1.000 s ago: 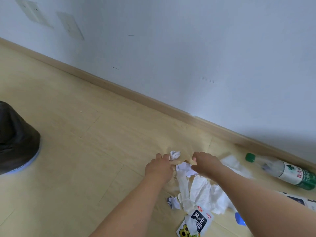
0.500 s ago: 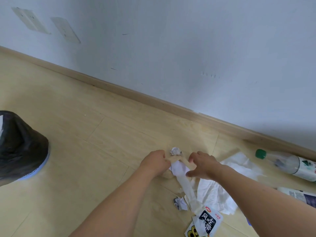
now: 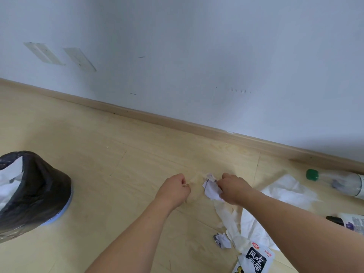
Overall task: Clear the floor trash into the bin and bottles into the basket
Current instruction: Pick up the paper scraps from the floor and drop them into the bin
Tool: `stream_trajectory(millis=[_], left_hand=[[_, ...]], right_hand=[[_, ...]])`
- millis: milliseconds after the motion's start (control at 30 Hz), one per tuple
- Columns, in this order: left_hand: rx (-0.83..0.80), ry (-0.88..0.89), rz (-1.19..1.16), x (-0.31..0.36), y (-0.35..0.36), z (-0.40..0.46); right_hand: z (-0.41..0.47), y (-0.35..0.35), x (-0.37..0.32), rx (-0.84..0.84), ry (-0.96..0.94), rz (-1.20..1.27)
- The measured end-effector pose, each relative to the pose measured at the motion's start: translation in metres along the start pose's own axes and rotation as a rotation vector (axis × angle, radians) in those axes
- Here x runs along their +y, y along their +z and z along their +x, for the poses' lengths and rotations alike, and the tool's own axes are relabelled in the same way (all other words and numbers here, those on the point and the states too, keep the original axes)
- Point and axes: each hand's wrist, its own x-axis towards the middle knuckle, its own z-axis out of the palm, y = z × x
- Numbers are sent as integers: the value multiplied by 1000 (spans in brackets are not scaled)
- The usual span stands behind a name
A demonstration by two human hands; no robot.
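My right hand [image 3: 233,189] pinches soft, light paper [image 3: 211,191] mid-frame. My left hand [image 3: 174,191] holds a thin scrap [image 3: 186,186]. Squeeze gently; bin [image 3: 33,192] sits left.

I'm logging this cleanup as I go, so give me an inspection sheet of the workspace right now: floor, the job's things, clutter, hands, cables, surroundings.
Surface: pale wood-look floor, littered at right.
Job's things: bin with black liner at left, white paper inside; bottle with green cap lying by the skirting; second bottle partly behind the right forearm; no basket seen.
Clutter: white tissue sheets, small crumpled paper ball, printed snack wrapper.
Hands: left hand curled round a thin tan scrap; right hand pinches crumpled white paper.
Cables: nothing seen.
Surroundings: white wall, two patches on it, wooden skirting.
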Motion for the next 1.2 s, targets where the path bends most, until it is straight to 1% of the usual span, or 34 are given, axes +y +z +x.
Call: stream_trajectory(millis=[100,200,267,400,467,533,600,700,833,900,1000,1033,1067,1133,1200], left_hand=[[26,-21,33,-7,-16,-2],[22,-55,-107,-16,-33,-9],[19,-46,-177,-18,-52,-14],[22,-32,-206,-29,-112,-23],[31,-41,-207,-43,-150,-30],[68,-45,-217,-54,-187,-38],[135,-47,-248,-74,-228,-51],[248,-53,-277,-115,-280,-69],[440,-85,-283,-186,-324,-86],[539,-97,-192,-227,-341,-97],[619,-153,-12,-293,-356,-114],[637,-172,19,-315,-355,-120],[651,-184,44,-335,-352,-126],[648,-198,77,-373,-337,-133],[592,-219,152,-407,-316,-134]], right_hand=[[5,-10,2,-76,27,51],[7,-29,-6,-183,73,165],[2,-44,-15,-214,95,249],[-8,-83,-44,-245,139,290],[-7,-106,-68,-248,135,293],[-8,-127,-96,-250,144,353],[-10,-150,-140,-208,122,422],[-14,-184,-217,-102,32,525],[7,-211,-319,33,-115,537],[23,-215,-373,118,-185,483],[35,-210,-450,246,-287,518],[37,-206,-474,278,-323,493],[39,-200,-494,321,-362,416],[47,-185,-529,417,-429,176],[53,-168,-557,455,-458,-75]])
